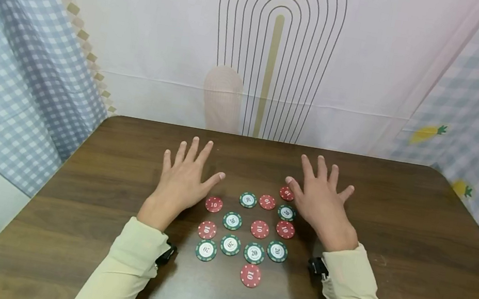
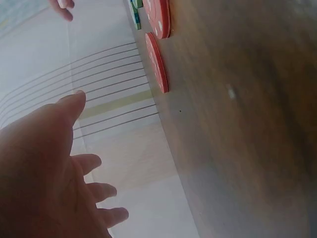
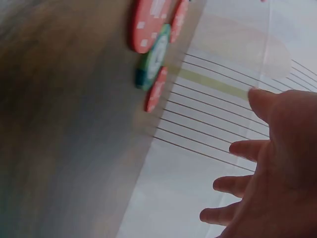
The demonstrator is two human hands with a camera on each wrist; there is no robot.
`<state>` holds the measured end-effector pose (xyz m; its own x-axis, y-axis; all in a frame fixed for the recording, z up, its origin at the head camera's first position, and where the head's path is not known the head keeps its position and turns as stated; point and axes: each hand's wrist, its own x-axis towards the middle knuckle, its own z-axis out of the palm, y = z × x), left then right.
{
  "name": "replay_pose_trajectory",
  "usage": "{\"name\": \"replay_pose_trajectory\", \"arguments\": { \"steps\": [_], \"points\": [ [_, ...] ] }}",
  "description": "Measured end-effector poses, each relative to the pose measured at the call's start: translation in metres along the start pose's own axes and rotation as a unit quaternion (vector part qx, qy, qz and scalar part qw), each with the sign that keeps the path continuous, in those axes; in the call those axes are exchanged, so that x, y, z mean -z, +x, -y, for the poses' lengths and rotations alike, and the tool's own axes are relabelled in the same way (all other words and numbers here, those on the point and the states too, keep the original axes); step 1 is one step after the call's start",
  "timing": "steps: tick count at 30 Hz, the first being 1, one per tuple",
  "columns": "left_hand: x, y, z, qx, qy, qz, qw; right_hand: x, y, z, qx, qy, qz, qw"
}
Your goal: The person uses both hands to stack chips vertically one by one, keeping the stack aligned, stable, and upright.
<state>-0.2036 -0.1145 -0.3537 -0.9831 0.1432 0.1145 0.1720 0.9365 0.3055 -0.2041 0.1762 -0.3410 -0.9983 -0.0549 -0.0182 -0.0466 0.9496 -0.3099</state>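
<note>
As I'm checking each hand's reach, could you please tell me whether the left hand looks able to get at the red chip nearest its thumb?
Probably yes: the left hand is empty, its fingers spread, and that red chip lies flat close by, with nothing on top or between them.

Wood-grained table point(image 1: 430, 253) — softly glossy — and smooth (plastic-looking) chips point(image 1: 259, 229).

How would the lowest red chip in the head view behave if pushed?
The red chip lies flat, so it would probably slide rather than roll or tip. The tabletop has a sheen, suggesting fairly little friction. The chip's even, round outline hints at stiffness.
</note>
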Motion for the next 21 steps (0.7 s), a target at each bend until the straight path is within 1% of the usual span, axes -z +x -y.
{"name": "replay_pose_trajectory", "arguments": {
  "steps": [5, 10, 15, 21],
  "points": [
    [-0.001, 0.001, -0.001, -0.005, -0.019, 0.013, 0.9997, 0.009, -0.002, 0.004, 0.013, 0.015, 0.021, 1.0],
    [0.002, 0.001, -0.004, -0.013, -0.035, 0.023, 0.999, 0.015, -0.006, 0.009, 0.024, 0.017, 0.034, 0.999],
    [0.006, 0.001, -0.008, -0.034, -0.038, 0.033, 0.9982, 0.017, -0.01, 0.015, 0.046, 0.012, 0.052, 0.998],
    [0.004, 0.001, -0.009, -0.05, -0.032, 0.039, 0.9975, 0.015, -0.014, 0.019, 0.07, 0.0, 0.093, 0.993]
  ]
}}
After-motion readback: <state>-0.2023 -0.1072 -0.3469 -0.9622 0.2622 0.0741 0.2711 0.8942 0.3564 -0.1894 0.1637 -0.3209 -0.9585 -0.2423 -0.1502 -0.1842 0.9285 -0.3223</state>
